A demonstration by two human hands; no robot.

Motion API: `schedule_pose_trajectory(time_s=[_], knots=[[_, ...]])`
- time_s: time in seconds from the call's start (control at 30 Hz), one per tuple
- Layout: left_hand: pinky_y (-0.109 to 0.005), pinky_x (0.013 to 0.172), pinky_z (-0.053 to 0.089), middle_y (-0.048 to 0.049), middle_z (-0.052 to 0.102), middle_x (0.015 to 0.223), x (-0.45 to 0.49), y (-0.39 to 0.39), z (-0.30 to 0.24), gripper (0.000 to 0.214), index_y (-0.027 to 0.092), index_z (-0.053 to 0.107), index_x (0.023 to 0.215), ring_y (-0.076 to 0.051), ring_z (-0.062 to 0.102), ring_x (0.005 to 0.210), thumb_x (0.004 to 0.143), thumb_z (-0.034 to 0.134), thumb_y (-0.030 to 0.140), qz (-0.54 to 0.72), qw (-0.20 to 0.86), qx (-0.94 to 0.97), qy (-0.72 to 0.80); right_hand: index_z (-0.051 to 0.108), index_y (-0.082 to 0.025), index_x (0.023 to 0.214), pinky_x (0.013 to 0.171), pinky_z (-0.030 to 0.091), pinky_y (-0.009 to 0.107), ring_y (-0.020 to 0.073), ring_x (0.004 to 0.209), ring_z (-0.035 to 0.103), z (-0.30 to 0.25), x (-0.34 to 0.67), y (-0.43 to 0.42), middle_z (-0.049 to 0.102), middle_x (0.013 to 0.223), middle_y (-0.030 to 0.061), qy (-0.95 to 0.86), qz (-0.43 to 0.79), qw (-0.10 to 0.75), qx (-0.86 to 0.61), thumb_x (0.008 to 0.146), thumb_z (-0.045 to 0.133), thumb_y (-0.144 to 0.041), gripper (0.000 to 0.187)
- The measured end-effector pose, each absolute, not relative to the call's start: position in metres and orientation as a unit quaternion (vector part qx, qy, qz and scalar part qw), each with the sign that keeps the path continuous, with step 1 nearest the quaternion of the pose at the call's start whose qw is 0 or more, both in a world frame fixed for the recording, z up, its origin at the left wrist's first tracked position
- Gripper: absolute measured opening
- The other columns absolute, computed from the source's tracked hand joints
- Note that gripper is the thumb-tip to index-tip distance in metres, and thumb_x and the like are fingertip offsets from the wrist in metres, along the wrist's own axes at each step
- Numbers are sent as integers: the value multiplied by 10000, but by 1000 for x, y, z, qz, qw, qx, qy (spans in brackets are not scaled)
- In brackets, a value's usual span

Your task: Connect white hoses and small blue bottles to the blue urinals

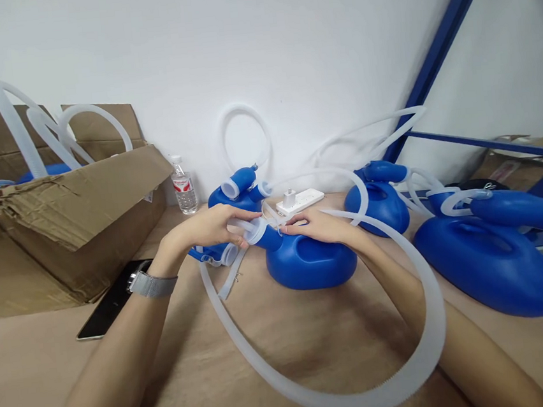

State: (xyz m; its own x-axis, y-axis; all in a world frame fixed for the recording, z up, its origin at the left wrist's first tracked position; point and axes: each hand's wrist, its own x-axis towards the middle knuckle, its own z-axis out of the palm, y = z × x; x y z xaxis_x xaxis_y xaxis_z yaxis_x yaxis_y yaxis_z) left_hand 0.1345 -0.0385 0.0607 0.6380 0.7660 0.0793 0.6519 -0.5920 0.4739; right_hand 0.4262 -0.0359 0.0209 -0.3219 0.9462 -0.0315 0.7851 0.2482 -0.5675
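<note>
A blue plastic urinal bottle (pixel 312 267) with a handle opening stands on the table in front of me. Its neck points up to the left and ends in a whitish cap (pixel 256 231). My left hand (pixel 216 227), with a metal watch on its wrist, has thumb and fingers closed round this cap. Across the top of the bottle lies my right hand (pixel 319 226), its fingertips closed by the neck at a thin clear strap (pixel 275 219). A long translucent hose (pixel 367 402) loops over my right forearm and in front of the bottle.
At left a cardboard box (pixel 84 208) holds more bottles and hoses, beside a black phone (pixel 111 302). A water bottle (pixel 184 186) and a white power strip (pixel 302 201) stand near the wall. More blue bottles (pixel 491 265) sit at right by a blue frame (pixel 443 46).
</note>
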Motion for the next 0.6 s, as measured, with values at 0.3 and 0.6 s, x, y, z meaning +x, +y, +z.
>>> schedule_pose_trajectory(time_s=[0.3,0.6], knots=[[-352,982,512,-39,754,1338,143,-46,64,670,304,739,1343,-314,695,1190,729,845,549,160,234,867,409,847,-272,1082,948,551,373,322,1043,740,17,427,-34,826,1085,58,-770,248,167,-564,848,682,-748,556],[-306,537,317,12,372,456,173,-70,57,510,224,338,472,-133,392,491,918,508,402,439,42,729,523,837,-306,1080,913,533,369,331,1077,728,18,426,-35,814,1131,48,-762,237,160,-581,822,667,-802,584]])
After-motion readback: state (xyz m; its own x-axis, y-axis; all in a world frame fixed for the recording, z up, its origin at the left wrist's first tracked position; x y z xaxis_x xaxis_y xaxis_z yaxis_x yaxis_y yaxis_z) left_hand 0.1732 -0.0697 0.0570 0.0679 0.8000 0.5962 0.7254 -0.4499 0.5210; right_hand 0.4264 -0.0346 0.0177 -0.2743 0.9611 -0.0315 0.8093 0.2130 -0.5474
